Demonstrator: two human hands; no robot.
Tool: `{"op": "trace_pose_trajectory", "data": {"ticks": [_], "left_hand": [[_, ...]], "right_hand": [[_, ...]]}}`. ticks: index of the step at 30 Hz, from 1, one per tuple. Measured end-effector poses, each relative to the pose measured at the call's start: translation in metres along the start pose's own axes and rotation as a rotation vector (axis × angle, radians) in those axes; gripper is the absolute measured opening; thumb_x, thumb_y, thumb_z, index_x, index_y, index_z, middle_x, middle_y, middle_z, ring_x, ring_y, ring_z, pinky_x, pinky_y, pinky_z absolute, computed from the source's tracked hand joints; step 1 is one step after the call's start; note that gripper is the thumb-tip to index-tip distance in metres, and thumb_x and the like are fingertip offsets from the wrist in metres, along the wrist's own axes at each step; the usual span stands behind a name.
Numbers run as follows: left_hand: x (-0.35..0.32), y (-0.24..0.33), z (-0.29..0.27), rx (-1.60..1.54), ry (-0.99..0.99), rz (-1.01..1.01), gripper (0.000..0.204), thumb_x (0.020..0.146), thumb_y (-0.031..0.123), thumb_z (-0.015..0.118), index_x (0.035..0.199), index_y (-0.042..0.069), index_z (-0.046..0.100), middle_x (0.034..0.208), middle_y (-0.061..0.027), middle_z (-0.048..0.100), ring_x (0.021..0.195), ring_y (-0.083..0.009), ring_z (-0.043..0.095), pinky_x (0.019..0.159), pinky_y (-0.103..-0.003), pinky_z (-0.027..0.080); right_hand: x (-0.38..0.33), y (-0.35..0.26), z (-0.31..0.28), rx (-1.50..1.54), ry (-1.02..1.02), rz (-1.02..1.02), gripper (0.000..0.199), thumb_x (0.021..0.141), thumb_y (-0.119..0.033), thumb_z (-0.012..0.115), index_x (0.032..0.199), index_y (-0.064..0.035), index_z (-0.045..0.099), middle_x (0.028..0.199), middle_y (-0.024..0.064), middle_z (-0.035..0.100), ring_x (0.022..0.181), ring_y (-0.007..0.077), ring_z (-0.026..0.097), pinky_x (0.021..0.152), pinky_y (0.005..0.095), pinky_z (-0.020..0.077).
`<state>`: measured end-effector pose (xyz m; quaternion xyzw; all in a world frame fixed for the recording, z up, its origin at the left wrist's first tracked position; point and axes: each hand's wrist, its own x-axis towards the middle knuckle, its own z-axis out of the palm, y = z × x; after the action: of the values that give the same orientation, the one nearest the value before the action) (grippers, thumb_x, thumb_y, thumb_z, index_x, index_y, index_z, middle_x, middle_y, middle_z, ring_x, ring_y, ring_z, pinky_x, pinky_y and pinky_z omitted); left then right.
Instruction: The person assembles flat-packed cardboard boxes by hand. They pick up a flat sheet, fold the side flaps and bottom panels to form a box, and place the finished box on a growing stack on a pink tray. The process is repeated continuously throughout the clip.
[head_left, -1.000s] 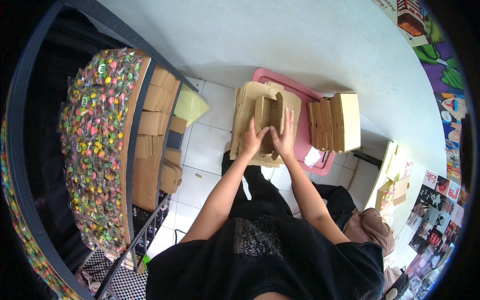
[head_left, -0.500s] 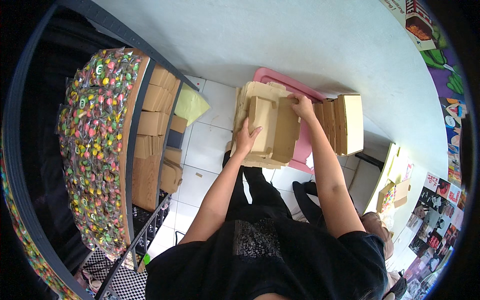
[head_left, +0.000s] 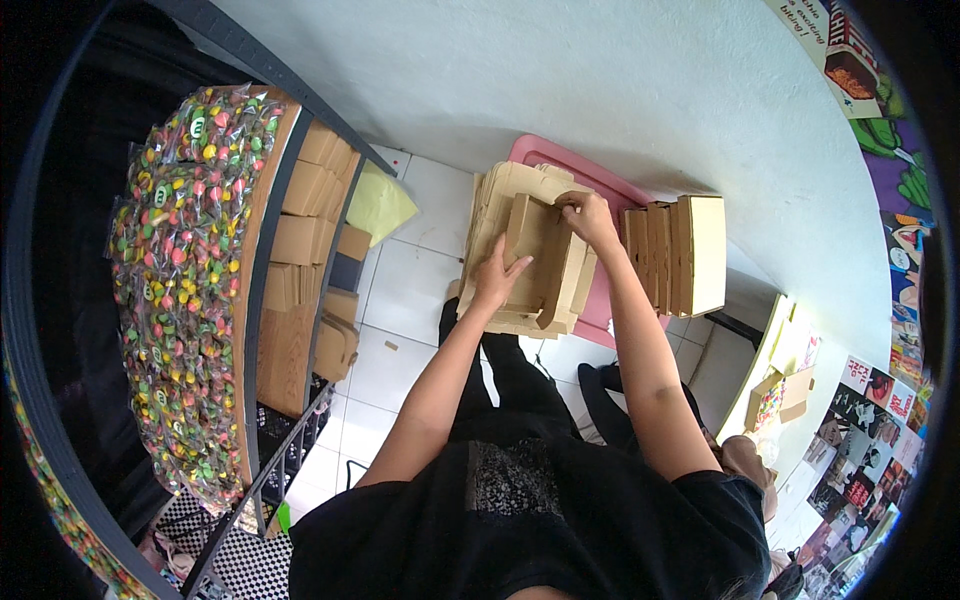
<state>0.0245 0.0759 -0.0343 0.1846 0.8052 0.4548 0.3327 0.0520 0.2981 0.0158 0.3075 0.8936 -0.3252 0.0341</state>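
A half-folded brown cardboard box (head_left: 548,262) rests on a stack of flat cardboard blanks (head_left: 497,205) in front of me. My left hand (head_left: 493,277) lies flat with spread fingers on the box's near left side. My right hand (head_left: 585,215) pinches the box's far top flap. A pink tray (head_left: 560,160) lies under the stack, on the white tiled floor.
A row of folded cardboard boxes (head_left: 680,252) stands upright to the right on the pink tray. At left a shelf rack holds bags of coloured sweets (head_left: 175,270) and small cardboard boxes (head_left: 300,240). A yellow bag (head_left: 385,203) lies on the floor. More cardboard pieces (head_left: 785,385) sit at right.
My right hand went from the box's middle to its far top edge and took hold of the flap. The box's sides have been folded up. My left hand stayed on the near side.
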Motion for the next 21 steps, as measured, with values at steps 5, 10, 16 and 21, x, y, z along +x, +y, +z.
{"op": "trace_pose_trajectory", "data": {"ticks": [5,10,16,21], "left_hand": [[-0.002,-0.014,0.005,-0.061,0.051,-0.065,0.081,0.085,0.050,0.064,0.142,0.003,0.032,0.119,-0.0280,0.058,0.112,-0.0371,0.057,0.094,-0.042,0.044],[0.001,-0.032,0.013,-0.022,0.052,-0.050,0.082,0.084,0.051,0.064,0.141,0.000,0.033,0.115,-0.0268,0.060,0.107,-0.0383,0.059,0.091,-0.042,0.046],[-0.001,-0.017,0.014,0.006,0.027,0.011,0.082,0.085,0.051,0.062,0.140,-0.002,0.033,0.110,-0.0258,0.063,0.103,-0.0379,0.061,0.087,-0.043,0.048],[-0.005,-0.002,0.012,0.002,-0.025,0.022,0.079,0.087,0.047,0.062,0.140,-0.002,0.030,0.112,-0.0262,0.062,0.105,-0.0385,0.061,0.087,-0.044,0.048]], "right_hand": [[-0.004,-0.007,-0.006,0.008,0.038,0.050,0.023,0.076,-0.008,0.056,0.093,-0.0092,0.072,0.087,0.0128,0.070,0.081,0.0249,0.068,0.078,0.0345,0.0514],[-0.012,0.006,-0.007,0.143,0.101,0.106,0.023,0.076,-0.009,0.057,0.093,-0.0105,0.073,0.086,0.0132,0.070,0.081,0.0243,0.067,0.078,0.0343,0.0513],[-0.015,-0.007,0.002,0.118,0.132,0.057,0.025,0.081,-0.024,0.061,0.098,-0.0091,0.072,0.093,0.0181,0.069,0.093,0.0335,0.067,0.084,0.0396,0.0511],[-0.017,-0.035,0.007,0.109,-0.046,0.049,0.055,0.085,-0.044,0.064,0.127,-0.0088,0.055,0.109,0.0234,0.064,0.101,0.0391,0.063,0.087,0.0435,0.0494]]}}
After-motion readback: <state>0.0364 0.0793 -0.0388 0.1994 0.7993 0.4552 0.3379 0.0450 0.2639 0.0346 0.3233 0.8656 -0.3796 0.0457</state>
